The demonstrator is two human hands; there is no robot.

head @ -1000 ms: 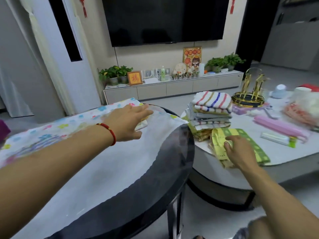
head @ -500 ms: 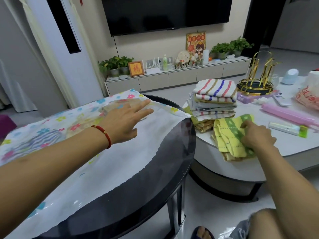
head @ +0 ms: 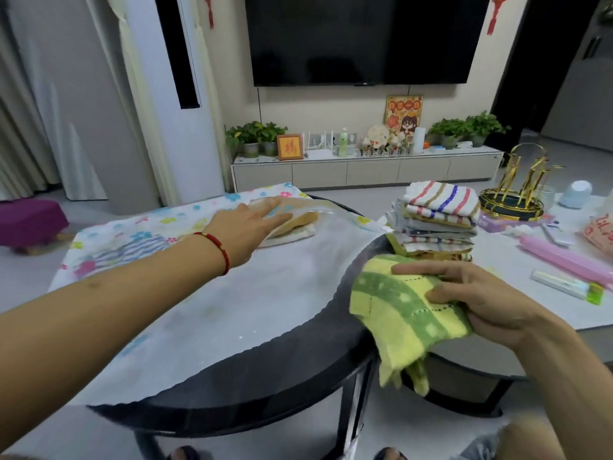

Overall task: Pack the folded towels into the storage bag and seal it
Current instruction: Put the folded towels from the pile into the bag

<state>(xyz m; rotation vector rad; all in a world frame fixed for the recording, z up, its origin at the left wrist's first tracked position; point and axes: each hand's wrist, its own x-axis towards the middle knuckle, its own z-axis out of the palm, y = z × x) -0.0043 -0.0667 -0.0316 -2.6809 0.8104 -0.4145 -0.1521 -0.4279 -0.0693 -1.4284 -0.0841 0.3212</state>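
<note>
Glass-black, our round table (head: 265,386) carries the floral storage bag (head: 185,287) across its top; behind it a television (head: 361,38) hangs above a low cabinet (head: 365,167). Our left hand (head: 247,227) lies flat, fingers straight, on the bag's far edge. Our right hand (head: 477,303) pinches one green-yellow towel (head: 404,313) off the table's right edge. One towel stack (head: 438,220) sits on the white table (head: 530,293).

left hand (head: 247,224) flat, fingers straight, right hand (head: 477,303) apparently gripping, fingers curled
</note>
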